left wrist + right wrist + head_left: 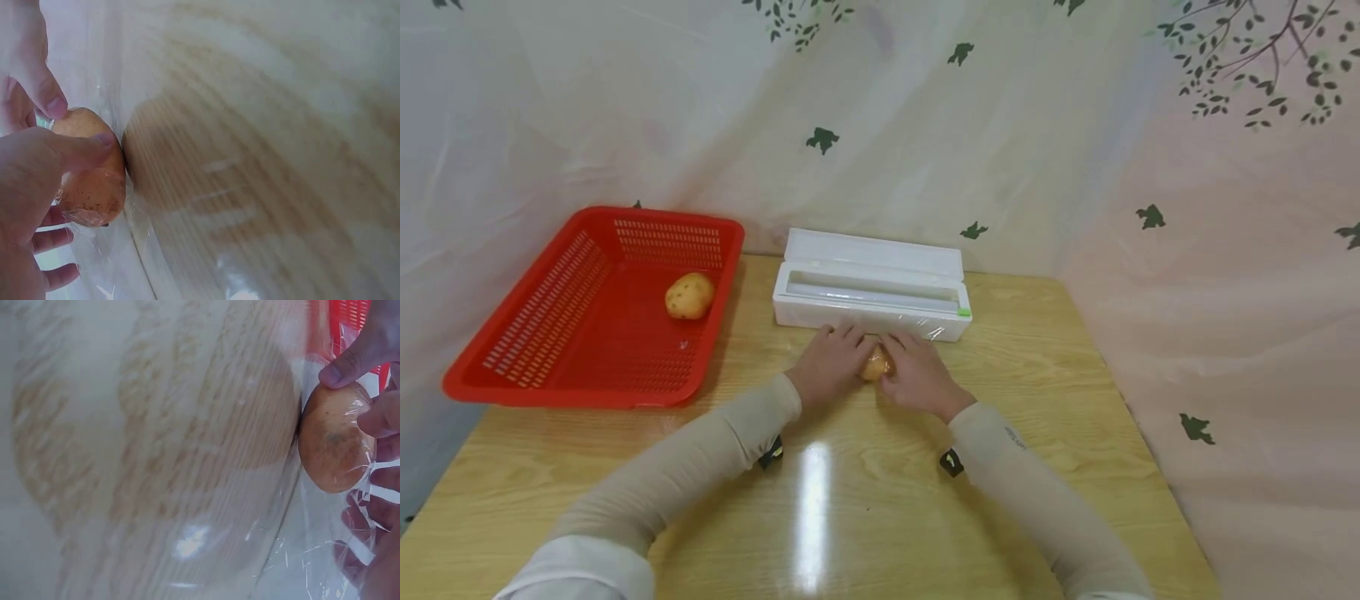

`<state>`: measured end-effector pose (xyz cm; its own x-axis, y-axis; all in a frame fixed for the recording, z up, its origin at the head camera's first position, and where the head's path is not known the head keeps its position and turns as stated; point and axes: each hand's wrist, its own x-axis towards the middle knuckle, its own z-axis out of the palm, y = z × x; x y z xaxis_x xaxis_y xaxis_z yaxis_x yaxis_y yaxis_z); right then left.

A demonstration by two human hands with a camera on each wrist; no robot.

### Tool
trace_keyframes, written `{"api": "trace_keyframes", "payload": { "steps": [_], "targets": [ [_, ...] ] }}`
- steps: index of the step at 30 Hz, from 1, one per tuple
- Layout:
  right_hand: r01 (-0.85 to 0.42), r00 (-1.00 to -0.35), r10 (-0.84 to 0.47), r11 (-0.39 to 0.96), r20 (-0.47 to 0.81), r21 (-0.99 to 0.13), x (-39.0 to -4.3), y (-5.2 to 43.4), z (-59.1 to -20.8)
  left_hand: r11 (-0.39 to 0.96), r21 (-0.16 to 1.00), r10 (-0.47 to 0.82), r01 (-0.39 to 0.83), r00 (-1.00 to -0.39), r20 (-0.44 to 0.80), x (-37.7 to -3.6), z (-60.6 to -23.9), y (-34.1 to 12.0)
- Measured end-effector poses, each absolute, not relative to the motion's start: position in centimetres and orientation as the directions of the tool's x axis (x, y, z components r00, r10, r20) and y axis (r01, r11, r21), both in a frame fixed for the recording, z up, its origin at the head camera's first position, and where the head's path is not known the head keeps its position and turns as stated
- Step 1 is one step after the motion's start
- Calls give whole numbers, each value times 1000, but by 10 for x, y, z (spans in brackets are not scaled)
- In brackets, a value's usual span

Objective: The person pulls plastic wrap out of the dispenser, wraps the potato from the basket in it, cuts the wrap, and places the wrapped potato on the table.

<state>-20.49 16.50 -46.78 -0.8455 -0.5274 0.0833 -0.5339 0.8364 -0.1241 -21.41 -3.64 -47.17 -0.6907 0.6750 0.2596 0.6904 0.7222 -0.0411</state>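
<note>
A potato (877, 364) lies on the table in front of a white cling wrap box, with clear film (287, 569) over and around it. My left hand (833, 362) holds its left side; in the left wrist view the left thumb presses on the wrapped skin, and several fingers lie beyond it. From the right, my right hand (921, 375) grips the same potato, its fingers partly behind crinkled film in the right wrist view. Both thumbs touch the potato. The open-lidded wrap box (872, 312) stands just beyond the fingertips, a roll showing inside.
A red plastic basket (587, 333) stands at the back left, holding another potato (689, 296). A green tab (964, 312) marks the box's right front edge. Behind the wooden table (880, 517) hangs a leaf-patterned cloth (895, 167).
</note>
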Motion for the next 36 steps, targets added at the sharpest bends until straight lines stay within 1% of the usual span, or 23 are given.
{"api": "trace_keyframes", "payload": {
  "steps": [5, 8, 12, 16, 21, 23, 26, 30, 32, 34, 36],
  "targets": [
    [-552, -833, -543, 828, 105, -100, -205, 164, -466, 740, 5, 660, 673, -727, 192, -217, -468, -40],
    [-558, -829, -551, 826, 94, -84, -206, 164, -466, 743, 9, 657, 669, -731, 183, -220, -468, -42],
    [-545, -838, -538, 831, 93, -106, -210, 163, -465, 721, 4, 674, 693, -703, 227, -221, -468, -46],
    [-524, -852, -517, 835, 85, -168, -212, 164, -459, 694, -10, 695, 720, -666, 272, -219, -466, -49],
    [-540, -841, -534, 811, 94, -225, -211, 163, -450, 689, -7, 701, 725, -663, 262, -212, -462, -52],
    [-548, -835, -541, 803, 98, -237, -210, 162, -448, 691, -28, 703, 722, -663, 259, -208, -461, -54],
    [-554, -830, -549, 791, 100, -259, -208, 160, -445, 693, -89, 708, 715, -653, 271, -202, -460, -57],
    [-548, -833, -544, 782, 105, -295, -206, 154, -444, 686, -212, 722, 696, -614, 319, -198, -459, -61],
    [-540, -837, -537, 778, 107, -322, -204, 150, -444, 683, -256, 725, 684, -592, 352, -198, -460, -63],
    [-533, -839, -534, 773, 101, -344, -202, 145, -446, 687, -276, 722, 672, -584, 371, -198, -462, -67],
    [-538, -834, -543, 761, 99, -362, -198, 141, -446, 693, -266, 714, 670, -587, 380, -197, -465, -71]
  ]
}}
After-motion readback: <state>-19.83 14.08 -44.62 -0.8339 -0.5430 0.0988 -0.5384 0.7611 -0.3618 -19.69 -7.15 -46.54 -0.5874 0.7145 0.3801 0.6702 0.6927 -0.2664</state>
